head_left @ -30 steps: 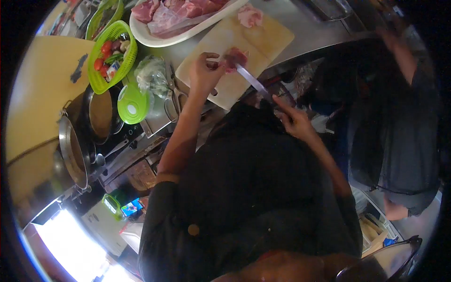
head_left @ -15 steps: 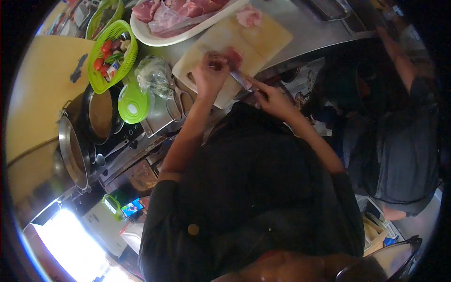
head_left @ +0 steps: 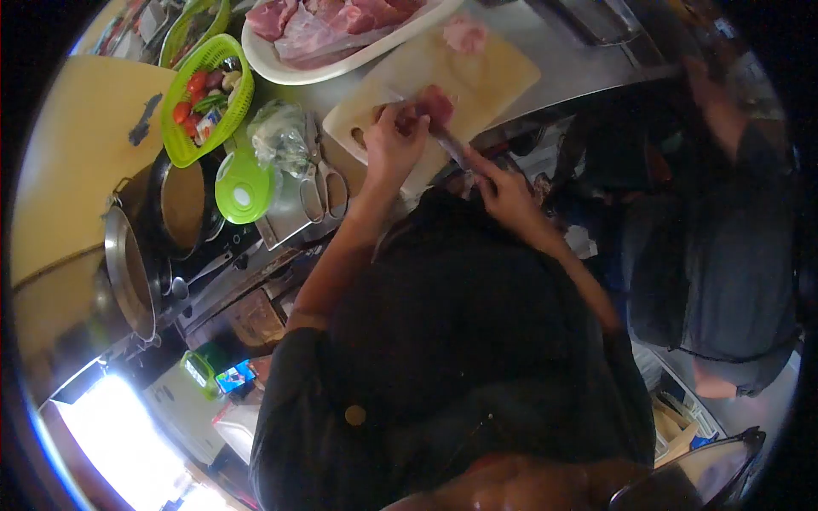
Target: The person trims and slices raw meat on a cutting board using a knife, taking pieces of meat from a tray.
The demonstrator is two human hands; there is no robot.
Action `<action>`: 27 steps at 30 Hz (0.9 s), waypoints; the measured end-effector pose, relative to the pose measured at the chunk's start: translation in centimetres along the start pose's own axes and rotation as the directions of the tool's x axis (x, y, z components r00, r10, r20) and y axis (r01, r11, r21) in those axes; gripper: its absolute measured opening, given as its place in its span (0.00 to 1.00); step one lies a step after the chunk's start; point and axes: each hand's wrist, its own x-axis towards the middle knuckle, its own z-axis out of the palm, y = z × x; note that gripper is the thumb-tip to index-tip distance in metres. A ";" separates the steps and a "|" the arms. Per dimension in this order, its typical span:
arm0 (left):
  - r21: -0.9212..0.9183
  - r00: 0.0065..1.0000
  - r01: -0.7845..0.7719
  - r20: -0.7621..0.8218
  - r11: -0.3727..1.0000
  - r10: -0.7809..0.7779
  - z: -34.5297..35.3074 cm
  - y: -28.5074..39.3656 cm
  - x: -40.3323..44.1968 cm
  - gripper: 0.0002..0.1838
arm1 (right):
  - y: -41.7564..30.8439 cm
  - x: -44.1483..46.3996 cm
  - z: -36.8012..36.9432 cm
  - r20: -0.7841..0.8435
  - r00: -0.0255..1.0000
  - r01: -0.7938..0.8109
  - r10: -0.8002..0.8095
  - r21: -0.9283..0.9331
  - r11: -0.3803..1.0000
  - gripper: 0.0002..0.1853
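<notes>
A piece of raw meat (head_left: 438, 106) lies on the pale cutting board (head_left: 503, 81). My left hand (head_left: 399, 140) is closed on the near left end of this meat, its fingers bent. In my right hand (head_left: 509, 192) is a knife (head_left: 452, 146), gripped by the handle, its blade running up and left to the meat beside my left fingers. The blade's tip is hard to make out. A paler chunk of meat or fat (head_left: 465, 34) rests at the far edge of the board.
A white tub (head_left: 294, 77) of raw meat stands behind the board. To the left are a green basket (head_left: 177, 145) of vegetables, a plastic bag (head_left: 279, 136), scissors (head_left: 324, 183), a green lidded container (head_left: 243, 187) and pans (head_left: 128, 272). Another person (head_left: 724, 272) stands at the right.
The view has shifted slightly. My right hand has moved a little down with the knife, and more of the blade shows. My left hand stays on the meat.
</notes>
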 end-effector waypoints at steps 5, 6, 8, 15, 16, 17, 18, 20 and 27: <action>0.014 0.990 0.110 0.088 0.994 -0.111 0.8 0.2 3.0 0.22 | 0.4 1.7 -1.1 0.017 0.998 -0.058 0.058 -0.040 0.998 0.27; 0.044 0.978 0.158 0.132 0.987 -0.162 0.8 -0.2 3.5 0.23 | 0.8 1.6 -0.7 0.001 0.999 -0.035 0.035 -0.037 0.999 0.28; 0.064 0.961 0.212 0.169 0.975 -0.220 0.9 -0.7 3.6 0.25 | 1.7 1.5 -0.1 -0.038 0.998 0.042 -0.042 -0.010 0.999 0.28; -0.010 0.972 0.205 0.115 0.979 -0.203 0.8 0.1 2.5 0.24 | 1.7 -1.7 -2.3 0.054 0.998 0.011 -0.013 0.043 0.999 0.30; -0.023 0.976 0.199 0.099 0.980 -0.196 0.8 -0.1 2.4 0.23 | 1.8 -2.6 -2.8 0.076 0.997 -0.022 0.021 0.016 1.000 0.31; -0.031 0.973 0.213 0.102 0.976 -0.209 0.8 -0.7 2.6 0.23 | 1.9 -3.5 -3.3 0.092 0.996 -0.022 0.020 0.022 1.000 0.30; -0.038 0.969 0.228 0.105 0.973 -0.223 0.8 -1.4 2.9 0.23 | 2.1 -4.5 -3.7 0.109 0.994 -0.023 0.019 0.030 0.999 0.30; -0.064 0.960 0.261 0.123 0.963 -0.252 0.1 -2.2 3.4 0.23 | 2.8 -6.1 -4.7 0.135 0.991 -0.026 0.011 0.112 0.993 0.31; -0.329 0.855 0.507 0.311 0.796 -0.416 -3.2 0.2 3.2 0.25 | 1.3 -6.9 -5.7 0.095 0.995 -0.020 0.011 0.096 0.995 0.30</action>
